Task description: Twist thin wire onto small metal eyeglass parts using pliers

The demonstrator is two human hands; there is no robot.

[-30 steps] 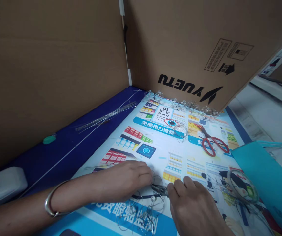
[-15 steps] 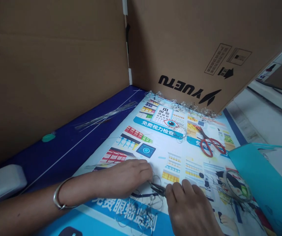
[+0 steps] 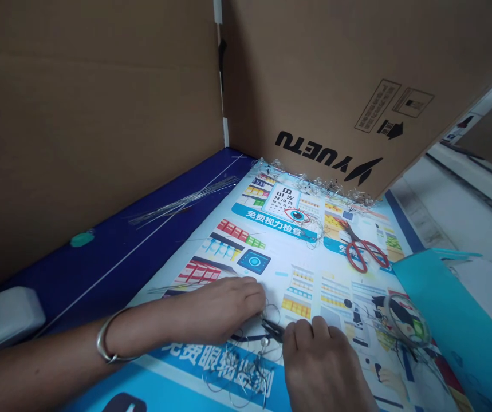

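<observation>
My left hand (image 3: 228, 309), with a metal bangle (image 3: 105, 342) at the wrist, is closed over thin looped wire (image 3: 273, 312). Its fingertips are largely hidden. Just right of it, my right hand (image 3: 325, 360) wraps round the handles of dark pliers (image 3: 274, 330). The jaws of the pliers point left at the wire by my left fingers; whether they grip it I cannot tell. Below and between the hands lies a tangle of bent wire pieces (image 3: 250, 372) on the printed sheet.
Red-handled scissors (image 3: 366, 254) lie at the right, above a wire coil (image 3: 406, 320). A teal box (image 3: 456, 315) stands beside them. Straight wires (image 3: 185, 200) lie on the blue surface. Wire scraps (image 3: 314, 183) line the foot of the cardboard wall (image 3: 323, 86).
My right hand and the pliers have shifted slightly left. My left hand keeps nearly the same place. The view has moved a little.
</observation>
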